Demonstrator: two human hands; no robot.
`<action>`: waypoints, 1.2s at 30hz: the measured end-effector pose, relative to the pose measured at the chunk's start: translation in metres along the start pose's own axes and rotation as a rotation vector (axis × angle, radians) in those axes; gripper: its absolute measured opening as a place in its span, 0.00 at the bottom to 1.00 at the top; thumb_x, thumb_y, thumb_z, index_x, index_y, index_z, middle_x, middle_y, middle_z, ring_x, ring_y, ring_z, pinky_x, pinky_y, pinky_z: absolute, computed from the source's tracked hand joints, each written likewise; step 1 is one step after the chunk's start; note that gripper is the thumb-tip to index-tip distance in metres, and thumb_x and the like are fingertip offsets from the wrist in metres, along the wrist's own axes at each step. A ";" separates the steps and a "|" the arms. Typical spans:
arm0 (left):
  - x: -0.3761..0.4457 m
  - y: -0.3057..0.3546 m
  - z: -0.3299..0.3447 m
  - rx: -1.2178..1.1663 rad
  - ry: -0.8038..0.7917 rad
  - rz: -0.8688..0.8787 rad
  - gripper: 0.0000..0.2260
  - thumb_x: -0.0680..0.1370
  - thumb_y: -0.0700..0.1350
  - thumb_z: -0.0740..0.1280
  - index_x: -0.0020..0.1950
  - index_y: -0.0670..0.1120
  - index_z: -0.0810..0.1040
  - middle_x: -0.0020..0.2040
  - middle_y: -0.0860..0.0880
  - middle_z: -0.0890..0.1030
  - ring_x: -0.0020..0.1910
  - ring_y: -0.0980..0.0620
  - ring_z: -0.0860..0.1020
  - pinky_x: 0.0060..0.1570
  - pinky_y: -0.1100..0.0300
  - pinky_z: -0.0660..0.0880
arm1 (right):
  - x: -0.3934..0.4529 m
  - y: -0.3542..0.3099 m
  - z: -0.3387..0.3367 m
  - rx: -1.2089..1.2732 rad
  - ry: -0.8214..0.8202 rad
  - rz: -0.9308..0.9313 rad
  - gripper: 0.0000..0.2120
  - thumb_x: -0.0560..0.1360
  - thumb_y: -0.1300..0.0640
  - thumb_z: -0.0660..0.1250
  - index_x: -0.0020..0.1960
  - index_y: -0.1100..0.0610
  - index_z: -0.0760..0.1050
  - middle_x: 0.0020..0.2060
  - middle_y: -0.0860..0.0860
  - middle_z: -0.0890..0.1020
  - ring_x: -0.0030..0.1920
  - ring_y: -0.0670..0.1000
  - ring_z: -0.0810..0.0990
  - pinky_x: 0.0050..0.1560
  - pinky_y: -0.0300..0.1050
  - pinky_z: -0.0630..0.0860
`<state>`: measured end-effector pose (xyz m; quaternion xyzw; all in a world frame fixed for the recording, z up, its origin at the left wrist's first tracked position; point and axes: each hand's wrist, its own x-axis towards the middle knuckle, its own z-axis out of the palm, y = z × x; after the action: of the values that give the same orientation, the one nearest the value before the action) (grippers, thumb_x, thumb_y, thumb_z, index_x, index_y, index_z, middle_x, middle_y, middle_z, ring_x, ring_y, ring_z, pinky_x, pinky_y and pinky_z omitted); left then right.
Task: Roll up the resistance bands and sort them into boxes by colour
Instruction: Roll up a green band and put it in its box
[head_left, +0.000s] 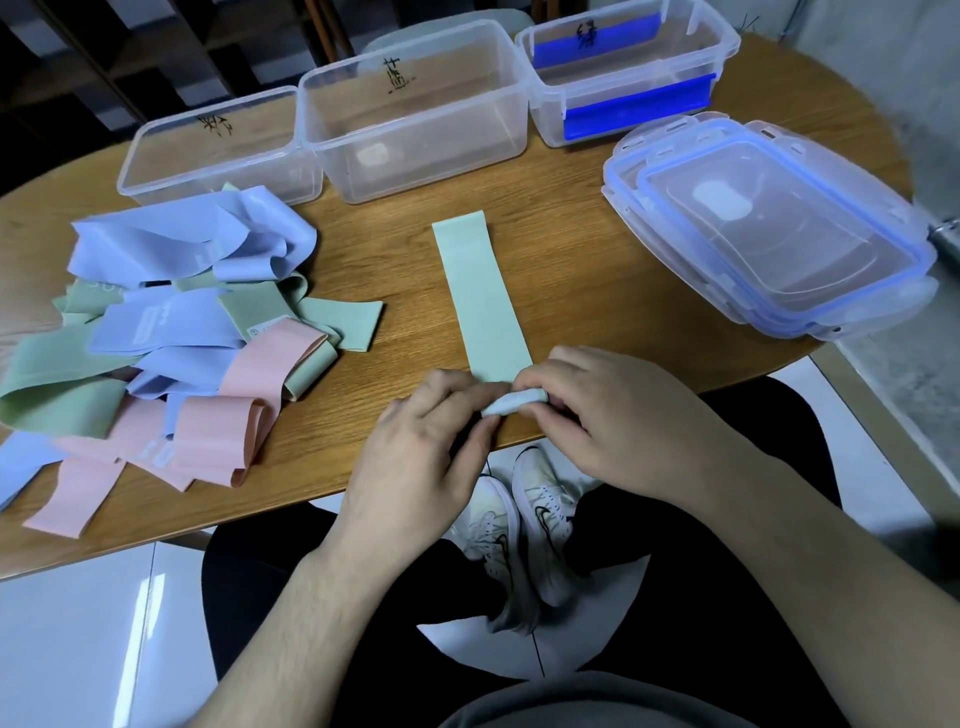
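Note:
A mint-green resistance band (480, 291) lies flat on the wooden table (571, 291), running away from me. Its near end is curled into a small roll at the table's front edge. My left hand (421, 441) and my right hand (608, 415) both pinch that roll between fingers and thumbs. A loose pile of blue, green and pink bands (171, 332) lies on the left of the table. Three clear plastic boxes stand at the back: the left box (156, 171), the middle box (514, 130) and the right box (545, 119), each with handwritten marks.
A stack of clear lids with blue seals (779, 228) lies at the right of the table. The right box has blue clips on its sides. My knees and white trainers (519, 525) show below the table's front edge.

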<state>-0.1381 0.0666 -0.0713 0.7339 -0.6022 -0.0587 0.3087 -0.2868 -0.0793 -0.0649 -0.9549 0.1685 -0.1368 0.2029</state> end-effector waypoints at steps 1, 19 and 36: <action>0.000 -0.001 0.000 -0.021 -0.002 -0.003 0.11 0.81 0.47 0.65 0.63 0.51 0.78 0.56 0.58 0.76 0.56 0.57 0.77 0.50 0.47 0.76 | 0.001 0.000 0.000 0.007 -0.004 0.006 0.09 0.80 0.50 0.64 0.57 0.51 0.78 0.39 0.39 0.65 0.40 0.40 0.65 0.38 0.38 0.63; 0.006 0.002 0.004 -0.073 0.106 -0.119 0.09 0.79 0.45 0.69 0.59 0.51 0.80 0.54 0.57 0.75 0.47 0.63 0.75 0.46 0.66 0.72 | 0.003 -0.002 0.004 -0.001 0.084 0.031 0.09 0.76 0.51 0.68 0.56 0.48 0.77 0.38 0.40 0.67 0.38 0.41 0.67 0.34 0.39 0.66; 0.011 -0.004 0.005 0.062 0.055 -0.115 0.13 0.78 0.50 0.66 0.63 0.52 0.78 0.57 0.58 0.74 0.49 0.56 0.77 0.44 0.55 0.77 | 0.008 -0.001 -0.001 -0.064 0.016 0.058 0.14 0.76 0.47 0.67 0.61 0.46 0.74 0.42 0.40 0.68 0.38 0.41 0.62 0.31 0.34 0.59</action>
<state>-0.1343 0.0544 -0.0743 0.7779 -0.5518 -0.0376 0.2981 -0.2792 -0.0815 -0.0620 -0.9544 0.2020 -0.1333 0.1747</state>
